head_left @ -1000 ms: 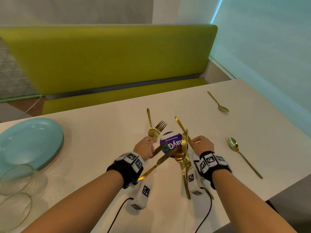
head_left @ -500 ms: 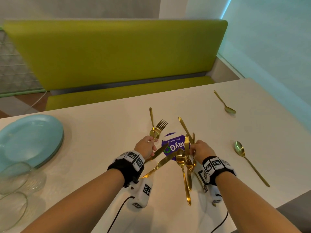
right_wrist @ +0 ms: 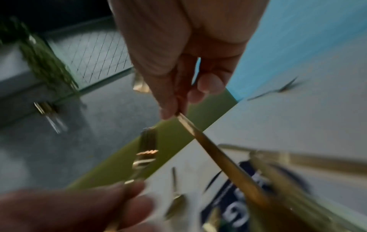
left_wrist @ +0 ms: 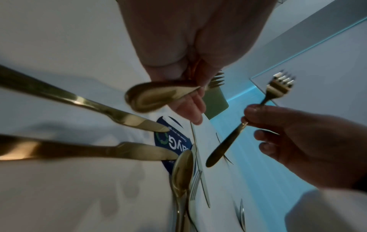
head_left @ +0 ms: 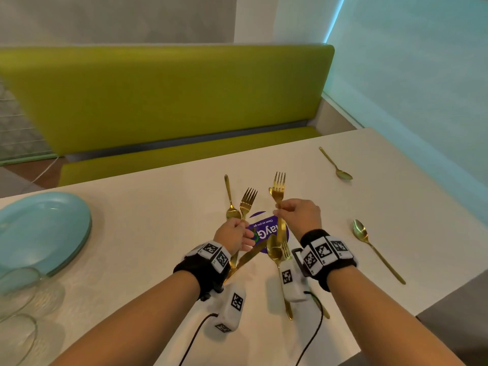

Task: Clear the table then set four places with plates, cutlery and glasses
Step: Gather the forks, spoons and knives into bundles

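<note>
My left hand (head_left: 241, 228) grips a bundle of gold cutlery: a fork (head_left: 248, 199) with tines up, a spoon (left_wrist: 157, 97) at the fingertips, and two knives (left_wrist: 123, 116) running back under the wrist. Just to its right, my right hand (head_left: 281, 210) pinches a single gold fork (head_left: 278, 186) by the neck, tines up, with its handle (left_wrist: 224, 146) hanging down above the table. Below that hand a spoon (head_left: 273, 249) and another fork (head_left: 285, 250) lie on the white table (head_left: 158, 220), handles toward the near edge.
A purple round sticker (head_left: 265, 231) marks the table under my hands. Two more gold spoons lie to the right, one far (head_left: 340, 170) and one near (head_left: 369, 244). Stacked blue plates (head_left: 39, 233) and clear glasses (head_left: 18, 289) stand at the left. A green bench (head_left: 163, 101) runs along the far side.
My right hand has raised one fork, tines up, out of the cutlery it was gathering; the spoon and the other fork stay below. The left hand has barely moved.
</note>
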